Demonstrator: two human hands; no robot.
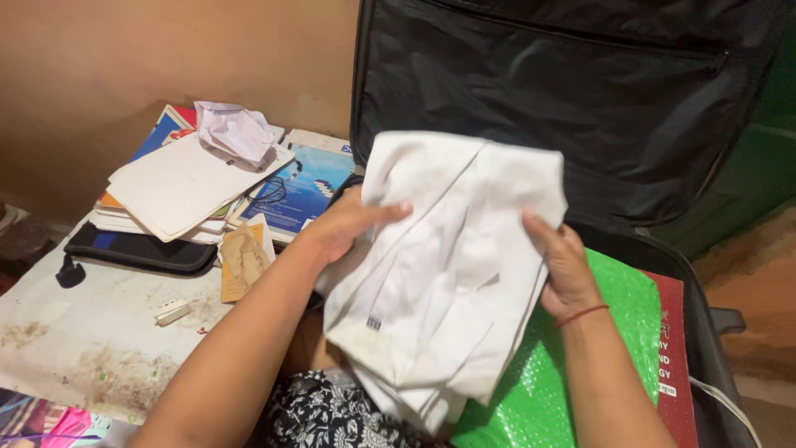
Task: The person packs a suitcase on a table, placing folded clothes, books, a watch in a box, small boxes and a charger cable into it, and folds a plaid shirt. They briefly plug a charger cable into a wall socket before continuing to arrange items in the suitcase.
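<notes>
A folded white cloth garment (448, 274) hangs in the air in front of me, held between both hands over an open black suitcase (547, 91). My left hand (348, 228) grips its left edge with fingers across the front. My right hand (564, 265), with a red thread at the wrist, pinches the right edge. Below the cloth in the suitcase lie a shiny green plastic bag (613, 332), a dark red book (676, 348) and a black-and-white patterned fabric (323, 415).
The suitcase lid stands upright against the wall. To the left, a stained white surface (83, 332) carries a stack of books and papers (191, 182), a crumpled paper (236, 129), a black pouch (141, 249), a small brown card (242, 261) and a small white plug (172, 311).
</notes>
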